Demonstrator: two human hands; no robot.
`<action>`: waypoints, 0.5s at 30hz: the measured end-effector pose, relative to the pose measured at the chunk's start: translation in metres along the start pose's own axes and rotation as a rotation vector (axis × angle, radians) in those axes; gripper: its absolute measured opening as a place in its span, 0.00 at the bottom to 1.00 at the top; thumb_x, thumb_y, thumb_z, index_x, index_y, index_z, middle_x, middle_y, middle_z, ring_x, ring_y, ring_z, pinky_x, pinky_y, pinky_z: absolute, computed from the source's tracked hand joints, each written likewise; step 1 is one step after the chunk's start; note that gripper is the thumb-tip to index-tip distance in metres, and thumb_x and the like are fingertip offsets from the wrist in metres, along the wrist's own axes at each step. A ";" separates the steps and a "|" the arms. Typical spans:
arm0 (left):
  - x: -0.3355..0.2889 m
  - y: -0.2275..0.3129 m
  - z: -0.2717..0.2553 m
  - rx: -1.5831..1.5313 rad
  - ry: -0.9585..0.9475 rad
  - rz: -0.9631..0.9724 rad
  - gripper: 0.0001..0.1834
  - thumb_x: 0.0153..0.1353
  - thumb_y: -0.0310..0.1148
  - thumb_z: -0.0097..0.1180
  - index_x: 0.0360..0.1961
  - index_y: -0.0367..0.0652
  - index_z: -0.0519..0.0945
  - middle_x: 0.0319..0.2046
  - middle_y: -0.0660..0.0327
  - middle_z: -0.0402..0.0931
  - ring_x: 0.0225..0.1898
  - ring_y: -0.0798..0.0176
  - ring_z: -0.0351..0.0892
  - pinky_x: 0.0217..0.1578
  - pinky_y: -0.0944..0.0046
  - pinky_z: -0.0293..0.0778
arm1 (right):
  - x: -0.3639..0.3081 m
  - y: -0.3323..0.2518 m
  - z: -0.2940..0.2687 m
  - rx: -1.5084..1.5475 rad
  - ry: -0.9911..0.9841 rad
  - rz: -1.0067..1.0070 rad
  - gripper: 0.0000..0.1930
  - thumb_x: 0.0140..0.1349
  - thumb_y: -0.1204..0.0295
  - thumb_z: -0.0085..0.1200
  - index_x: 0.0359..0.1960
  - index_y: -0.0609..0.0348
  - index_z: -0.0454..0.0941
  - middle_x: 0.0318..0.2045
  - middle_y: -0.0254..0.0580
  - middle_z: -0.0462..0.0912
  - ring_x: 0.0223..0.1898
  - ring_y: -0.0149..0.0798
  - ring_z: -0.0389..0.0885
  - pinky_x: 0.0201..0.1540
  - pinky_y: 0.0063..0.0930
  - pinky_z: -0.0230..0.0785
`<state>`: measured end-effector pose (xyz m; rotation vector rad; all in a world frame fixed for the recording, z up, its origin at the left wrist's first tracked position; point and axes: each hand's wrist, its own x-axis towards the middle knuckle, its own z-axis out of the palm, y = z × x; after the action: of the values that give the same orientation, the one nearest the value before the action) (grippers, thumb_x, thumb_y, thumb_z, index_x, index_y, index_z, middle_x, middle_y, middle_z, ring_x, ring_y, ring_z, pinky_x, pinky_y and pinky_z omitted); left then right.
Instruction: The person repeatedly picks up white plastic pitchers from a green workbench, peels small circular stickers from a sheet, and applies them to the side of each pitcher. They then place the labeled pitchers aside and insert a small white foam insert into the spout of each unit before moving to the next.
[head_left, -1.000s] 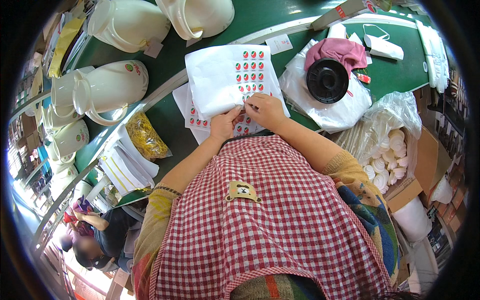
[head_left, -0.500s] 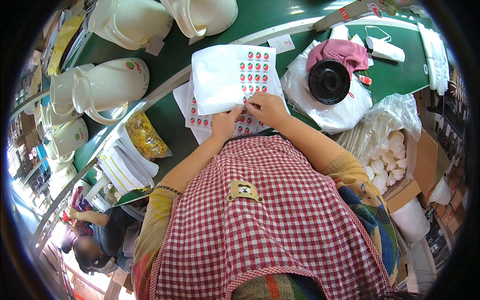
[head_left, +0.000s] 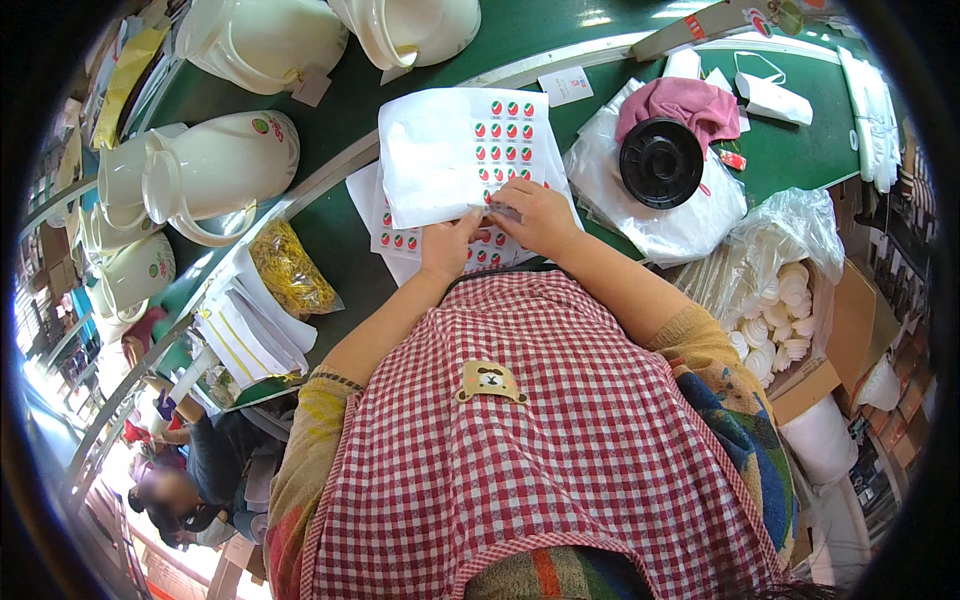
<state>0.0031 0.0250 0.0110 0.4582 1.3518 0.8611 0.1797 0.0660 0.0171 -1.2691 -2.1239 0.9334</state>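
Observation:
A white sticker sheet [head_left: 430, 150] with rows of round red-and-green stickers is raised in front of me, over more such sheets [head_left: 400, 240] on the green table. My left hand [head_left: 450, 243] pinches its lower edge between thumb and fingers. Close beside it, my right hand [head_left: 535, 215] has its fingers drawn together at the lowest stickers. A small greyish flat piece shows at those fingertips, too small to make out. The fingers partly hide the bottom row.
Cream-coloured jugs [head_left: 235, 165] stand at the left and far side. A yellow-filled bag [head_left: 290, 270] and stacked papers [head_left: 255, 335] lie left. A black round lid [head_left: 661, 163], a pink cloth [head_left: 690, 108] and a carton of white parts [head_left: 780, 320] are right. Another person [head_left: 205, 480] sits lower left.
My right fingers have shifted slightly and the greyish piece now shows at them. The sheet has moved a little left. The person at lower left has moved their arms.

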 end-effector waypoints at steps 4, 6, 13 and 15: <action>-0.004 0.007 0.004 0.036 -0.008 0.023 0.13 0.61 0.27 0.58 0.46 0.33 0.79 0.39 0.56 0.81 0.36 0.64 0.83 0.33 0.68 0.78 | -0.001 0.007 0.006 0.041 0.016 -0.046 0.07 0.53 0.67 0.60 0.34 0.51 0.81 0.34 0.34 0.80 0.34 0.41 0.81 0.33 0.33 0.74; -0.004 0.006 0.002 0.086 -0.020 0.043 0.14 0.61 0.27 0.58 0.47 0.32 0.78 0.40 0.55 0.81 0.38 0.63 0.83 0.36 0.68 0.79 | -0.001 0.009 0.009 0.050 0.019 -0.052 0.07 0.54 0.67 0.59 0.33 0.52 0.81 0.34 0.34 0.80 0.33 0.41 0.81 0.32 0.34 0.74; -0.004 0.006 -0.002 0.178 -0.044 0.085 0.15 0.61 0.26 0.57 0.48 0.31 0.78 0.42 0.53 0.81 0.40 0.62 0.83 0.40 0.65 0.80 | 0.005 0.009 0.006 -0.104 0.020 -0.204 0.06 0.56 0.66 0.57 0.26 0.52 0.79 0.29 0.35 0.78 0.29 0.42 0.80 0.30 0.36 0.72; -0.004 0.005 -0.001 0.138 -0.042 0.116 0.15 0.61 0.26 0.58 0.48 0.31 0.78 0.42 0.53 0.81 0.39 0.62 0.83 0.40 0.65 0.80 | 0.008 0.008 0.005 -0.105 0.016 -0.224 0.06 0.56 0.66 0.57 0.25 0.52 0.78 0.27 0.35 0.77 0.29 0.42 0.79 0.30 0.36 0.72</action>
<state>0.0005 0.0249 0.0172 0.6638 1.3618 0.8515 0.1767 0.0740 0.0080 -1.0551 -2.2717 0.7236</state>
